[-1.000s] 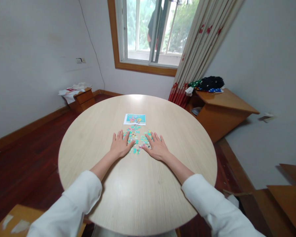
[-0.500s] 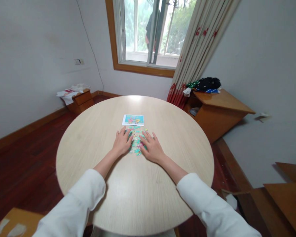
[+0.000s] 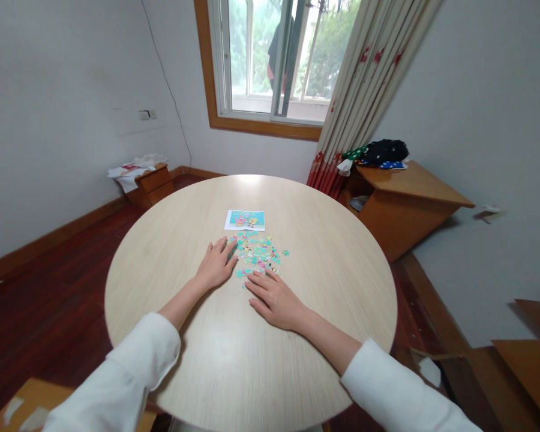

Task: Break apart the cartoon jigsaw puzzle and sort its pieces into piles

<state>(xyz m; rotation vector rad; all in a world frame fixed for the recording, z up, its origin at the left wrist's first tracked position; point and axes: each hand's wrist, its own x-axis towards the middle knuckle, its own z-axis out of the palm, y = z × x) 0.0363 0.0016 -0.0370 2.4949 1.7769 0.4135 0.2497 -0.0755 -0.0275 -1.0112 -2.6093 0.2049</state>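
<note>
Many small jigsaw puzzle pieces (image 3: 258,250), mostly turquoise with bits of pink and yellow, lie in a loose patch on the round table (image 3: 175,228). My left hand (image 3: 216,264) rests with fingers spread at the left edge of the patch, its fingertips touching or close to the pieces. At the near edge lies my right hand (image 3: 274,298), fingers stretched out and apart, the tips by the closest pieces. Neither hand grips anything. Just beyond the patch is a flat picture sheet (image 3: 245,220) with cartoon figures on a blue ground.
A tilted wooden cabinet (image 3: 409,198) with dark cloth (image 3: 384,152) on top stands right of the table, beside a curtain (image 3: 364,84). A small wooden stand (image 3: 155,183) with papers or cloth is at the back left. A cardboard box (image 3: 31,402) sits at the lower left.
My right hand has drawn back toward me from the right side of the pieces. The left hand has shifted slightly left. More of the patch shows, and it looks more spread out.
</note>
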